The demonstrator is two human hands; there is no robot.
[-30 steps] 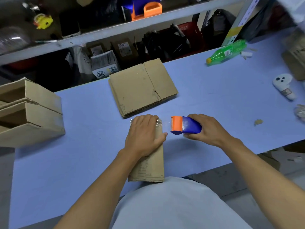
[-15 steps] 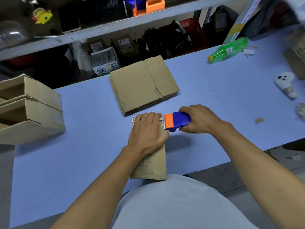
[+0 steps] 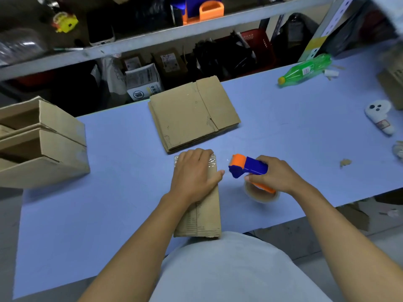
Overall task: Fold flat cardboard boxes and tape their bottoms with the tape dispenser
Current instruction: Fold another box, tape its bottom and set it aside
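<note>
A folded cardboard box point(image 3: 202, 214) stands on the blue table point(image 3: 109, 192) right in front of me, its far end covered with shiny clear tape. My left hand point(image 3: 194, 173) presses flat on top of that taped end. My right hand point(image 3: 277, 175) grips the blue and orange tape dispenser point(image 3: 246, 167), held a short way right of the box, apart from it. Its tape roll point(image 3: 260, 195) hangs below my hand. A stack of flat cardboard boxes point(image 3: 192, 112) lies just beyond.
Two folded open boxes point(image 3: 41, 140) are stacked at the table's left edge. A green bottle point(image 3: 305, 69) lies at the far right, with a white plush toy point(image 3: 379, 116) and a cardboard scrap point(image 3: 345, 162) nearer. A cluttered shelf point(image 3: 152, 38) runs behind the table.
My right hand brought the dispenser against the box's taped end, then pulled it back to the right and tilted it, showing the roll. My left hand stayed on the box.
</note>
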